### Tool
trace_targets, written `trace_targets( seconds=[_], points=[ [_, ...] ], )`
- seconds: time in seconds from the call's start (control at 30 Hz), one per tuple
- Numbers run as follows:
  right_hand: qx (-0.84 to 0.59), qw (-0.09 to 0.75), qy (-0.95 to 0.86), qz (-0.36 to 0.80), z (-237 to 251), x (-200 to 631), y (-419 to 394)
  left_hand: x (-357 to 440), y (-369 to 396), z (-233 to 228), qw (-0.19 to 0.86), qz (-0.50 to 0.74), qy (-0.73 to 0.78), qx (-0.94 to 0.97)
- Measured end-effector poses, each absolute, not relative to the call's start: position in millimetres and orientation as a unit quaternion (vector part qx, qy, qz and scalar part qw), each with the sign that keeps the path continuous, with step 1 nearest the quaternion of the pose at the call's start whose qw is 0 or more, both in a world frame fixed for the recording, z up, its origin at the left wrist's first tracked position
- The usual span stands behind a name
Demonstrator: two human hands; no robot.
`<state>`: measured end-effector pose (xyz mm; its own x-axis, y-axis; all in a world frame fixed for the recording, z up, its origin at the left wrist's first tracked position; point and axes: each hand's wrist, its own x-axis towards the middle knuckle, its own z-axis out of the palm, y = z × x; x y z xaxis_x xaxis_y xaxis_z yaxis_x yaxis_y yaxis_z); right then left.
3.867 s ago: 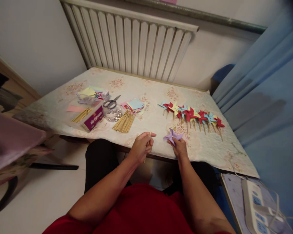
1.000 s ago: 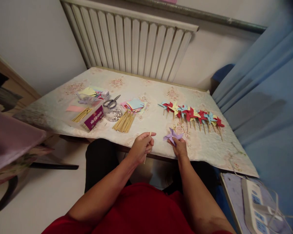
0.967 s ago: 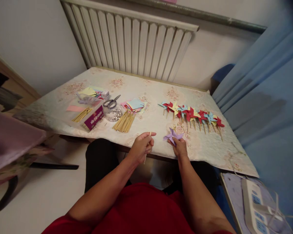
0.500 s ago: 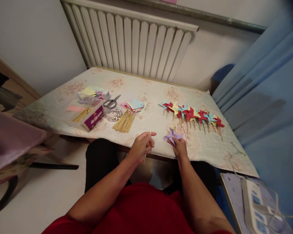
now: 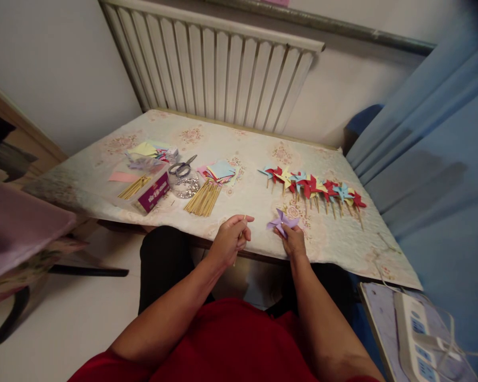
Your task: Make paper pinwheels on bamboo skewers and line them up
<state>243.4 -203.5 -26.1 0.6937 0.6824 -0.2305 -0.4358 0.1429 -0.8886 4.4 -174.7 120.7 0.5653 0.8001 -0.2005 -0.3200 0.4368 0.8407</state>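
Patterned tablecloth on a table (image 5: 239, 143) set against a white radiator (image 5: 219, 63), person seated at the near edge. Purple paper pinwheel (image 5: 281, 220) sits at the near edge of the cloth, pinched from below by the right hand (image 5: 292, 241), fingers closed on its lower blades. Left hand (image 5: 229, 241) is curled shut around a thin wooden stick (image 5: 241, 233), tip poking up past the thumb, just left of the pinwheel and not touching it. Looks like the assembly step: head folded, stick not yet joined. Next move likely calls for bringing the stick tip to the pinwheel's centre and lining it up square, keeping the paper from crumpling. Further out: row of finished pinwheels (image 5: 314, 188) on sticks to the right, loose bundle of sticks (image 5: 203, 199), stack of coloured paper squares (image 5: 219, 171), scissors (image 5: 182, 167), box of sticks (image 5: 143, 191) at left
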Motion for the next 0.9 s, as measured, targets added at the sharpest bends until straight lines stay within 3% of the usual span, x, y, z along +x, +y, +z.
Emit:
trace_targets(
  seconds=[0.9],
  points=[
    [-0.535, 0.749, -0.118, 0.373, -29.3, 245.2, -203.2, 4.3, -175.4, 122.8, 0.797, 0.350, 0.293, 0.396]
  ],
)
